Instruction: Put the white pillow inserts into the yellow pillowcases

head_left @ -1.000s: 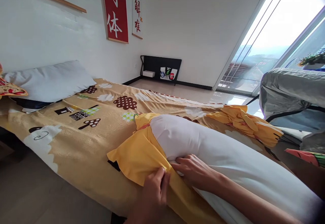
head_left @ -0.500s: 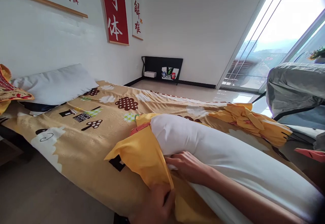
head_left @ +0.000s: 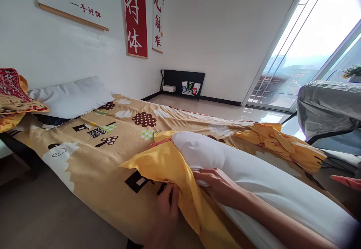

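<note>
A long white pillow lies on the patterned bedspread, its far end partly within a yellow pillowcase. My left hand is at the case's near-left edge, fingers closed on the yellow cloth. My right hand reaches across the pillow's near side and grips a corner of it beside the case's opening. White filling bulges under those fingers, and their tips are partly hidden by the yellow cloth.
Crumpled yellow cloth lies on the bed's far right. A pale grey pillow and a red-patterned cushion sit at the left. A covered grey chair stands at right; a low black shelf is against the far wall.
My left hand has shifted up and left along the pillowcase edge, lifting and folding the cloth. My right hand stays at the pillow's corner. The view has tilted slightly up.
</note>
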The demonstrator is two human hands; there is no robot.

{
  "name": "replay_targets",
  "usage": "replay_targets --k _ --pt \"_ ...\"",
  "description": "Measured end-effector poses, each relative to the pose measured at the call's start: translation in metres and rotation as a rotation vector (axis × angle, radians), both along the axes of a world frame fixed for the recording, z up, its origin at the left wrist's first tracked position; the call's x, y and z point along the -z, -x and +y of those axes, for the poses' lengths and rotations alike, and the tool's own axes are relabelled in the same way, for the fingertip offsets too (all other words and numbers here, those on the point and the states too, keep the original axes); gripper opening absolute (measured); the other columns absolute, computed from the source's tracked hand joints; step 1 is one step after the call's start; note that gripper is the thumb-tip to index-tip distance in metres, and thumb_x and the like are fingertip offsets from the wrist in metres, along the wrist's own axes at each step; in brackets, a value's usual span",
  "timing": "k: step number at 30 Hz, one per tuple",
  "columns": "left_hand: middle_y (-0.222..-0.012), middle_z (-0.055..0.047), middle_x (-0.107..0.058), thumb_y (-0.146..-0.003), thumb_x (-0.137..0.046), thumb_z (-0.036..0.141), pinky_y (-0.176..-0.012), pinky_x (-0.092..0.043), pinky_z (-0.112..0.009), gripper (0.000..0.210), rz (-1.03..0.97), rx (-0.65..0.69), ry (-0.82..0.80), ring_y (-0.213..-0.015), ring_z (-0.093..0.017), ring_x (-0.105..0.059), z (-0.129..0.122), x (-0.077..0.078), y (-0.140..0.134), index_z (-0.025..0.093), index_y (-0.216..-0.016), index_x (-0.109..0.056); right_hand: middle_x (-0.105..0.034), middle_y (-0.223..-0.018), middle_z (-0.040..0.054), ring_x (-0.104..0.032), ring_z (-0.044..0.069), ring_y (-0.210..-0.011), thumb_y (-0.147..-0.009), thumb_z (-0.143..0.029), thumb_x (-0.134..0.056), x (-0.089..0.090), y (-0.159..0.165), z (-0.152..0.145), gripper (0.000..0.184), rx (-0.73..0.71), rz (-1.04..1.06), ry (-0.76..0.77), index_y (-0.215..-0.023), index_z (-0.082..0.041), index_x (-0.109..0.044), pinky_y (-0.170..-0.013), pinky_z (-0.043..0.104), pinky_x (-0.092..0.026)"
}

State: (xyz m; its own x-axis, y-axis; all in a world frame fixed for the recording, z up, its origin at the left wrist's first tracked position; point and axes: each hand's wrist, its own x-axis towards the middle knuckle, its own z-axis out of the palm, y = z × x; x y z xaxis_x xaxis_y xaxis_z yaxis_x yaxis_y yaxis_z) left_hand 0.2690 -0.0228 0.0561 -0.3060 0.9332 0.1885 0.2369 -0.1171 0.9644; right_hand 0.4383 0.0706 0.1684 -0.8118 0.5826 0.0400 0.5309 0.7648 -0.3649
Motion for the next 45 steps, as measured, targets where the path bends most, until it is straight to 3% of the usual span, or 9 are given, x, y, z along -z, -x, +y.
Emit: replay_targets --k 4,11,18,20,25,28,33,40,45 --pt "-0.081 -0.006 -0.064 -0.092 -0.042 0.051 -0.073 -0.047 -0.028 0.037 0.001 0.003 -0.032 -0.077 -0.018 -0.058 -0.008 -0.005 -0.019 0.020 -0.085 -0.061 -0.067 -0.082 0.0031 -0.056 0.014 -0.067 -0.080 -0.015 -0.047 0.006 0.008 0.000 0.024 0.050 0.004 -0.046 -0.088 -0.021 -0.069 -0.061 0.022 -0.036" --pt "-0.079 -0.007 -0.064 -0.094 -0.037 0.049 -0.072 -0.045 -0.027 0.038 0.126 0.131 0.095 -0.075 -0.018 -0.056 -0.019 0.029 -0.031 0.021 -0.078 -0.058 -0.068 -0.076 0.0050 -0.055 0.016 -0.063 -0.081 -0.022 -0.053 0.040 0.053 0.009 0.014 0.050 -0.220 -0.069 -0.074 -0.019 -0.065 -0.055 0.026 -0.028" --pt "-0.078 -0.005 -0.067 -0.091 -0.043 0.045 -0.064 -0.042 -0.022 0.037 0.372 0.532 0.159 -0.068 -0.014 -0.054 -0.043 0.030 0.043 0.019 -0.072 -0.060 -0.068 -0.084 0.0008 -0.060 0.018 -0.076 -0.071 -0.015 -0.054 0.029 0.030 0.001 0.032 -0.067 -0.162 0.048 -0.098 -0.028 -0.066 -0.063 0.026 -0.034" --pt "-0.068 -0.002 -0.063 -0.089 -0.046 0.050 -0.060 -0.041 -0.021 0.041 0.292 0.372 0.146 -0.063 -0.013 -0.052 -0.055 0.020 0.085 0.019 -0.065 -0.058 -0.065 -0.088 0.0011 -0.060 0.019 -0.080 -0.071 -0.018 -0.055 0.020 0.023 -0.011 0.033 -0.039 -0.164 0.078 -0.100 -0.029 -0.066 -0.066 0.027 -0.036" --pt "-0.061 0.001 -0.056 -0.083 -0.055 0.052 -0.059 -0.041 -0.021 0.035 0.181 -0.412 0.086 -0.062 -0.015 -0.052 -0.035 -0.012 0.175 0.021 -0.068 -0.058 -0.057 -0.097 0.0065 -0.056 0.021 -0.090 -0.079 -0.029 -0.053 0.000 0.040 -0.029 0.015 0.034 -0.170 0.151 -0.085 -0.021 -0.064 -0.078 0.030 -0.041" --pt "-0.077 -0.004 -0.069 -0.070 -0.069 0.051 -0.068 -0.047 -0.025 0.032 0.155 -0.205 0.227 -0.082 -0.024 -0.062 0.009 -0.024 0.185 0.020 -0.076 -0.065 -0.060 -0.095 0.0094 -0.057 0.023 -0.089 -0.081 -0.035 -0.054 0.005 0.066 -0.026 0.020 0.182 -0.171 0.175 -0.081 -0.017 -0.062 -0.079 0.034 -0.041" --pt "-0.077 -0.009 -0.073 -0.066 -0.072 0.058 -0.058 -0.050 -0.029 0.046 -0.123 0.215 0.555 -0.075 -0.027 -0.068 0.052 -0.023 0.163 0.015 -0.083 -0.068 -0.061 -0.087 0.0057 -0.056 0.021 -0.085 -0.068 -0.016 -0.057 0.020 0.088 -0.021 0.005 0.317 0.018 0.237 -0.073 -0.018 -0.057 -0.076 0.030 -0.040" --pt "-0.088 -0.010 -0.075 -0.067 -0.078 0.048 -0.074 -0.056 -0.033 0.047 -0.517 0.390 0.575 -0.081 -0.024 -0.070 0.059 -0.028 0.150 0.014 -0.097 -0.067 -0.061 -0.087 0.0029 -0.057 0.020 -0.083 -0.072 -0.028 -0.058 0.005 0.067 -0.021 0.014 0.345 0.435 0.550 -0.079 -0.017 -0.061 -0.069 0.028 -0.045" --pt "-0.070 -0.006 -0.072 -0.079 -0.067 0.026 -0.066 -0.054 -0.033 0.027 -0.599 0.247 0.452 -0.070 -0.024 -0.070 0.078 -0.046 0.136 0.004 -0.095 -0.065 -0.067 -0.092 0.0025 -0.062 0.025 -0.091 -0.064 -0.033 -0.067 0.012 0.065 -0.028 0.038 0.319 0.546 0.888 -0.098 -0.017 -0.060 -0.073 0.031 -0.049"
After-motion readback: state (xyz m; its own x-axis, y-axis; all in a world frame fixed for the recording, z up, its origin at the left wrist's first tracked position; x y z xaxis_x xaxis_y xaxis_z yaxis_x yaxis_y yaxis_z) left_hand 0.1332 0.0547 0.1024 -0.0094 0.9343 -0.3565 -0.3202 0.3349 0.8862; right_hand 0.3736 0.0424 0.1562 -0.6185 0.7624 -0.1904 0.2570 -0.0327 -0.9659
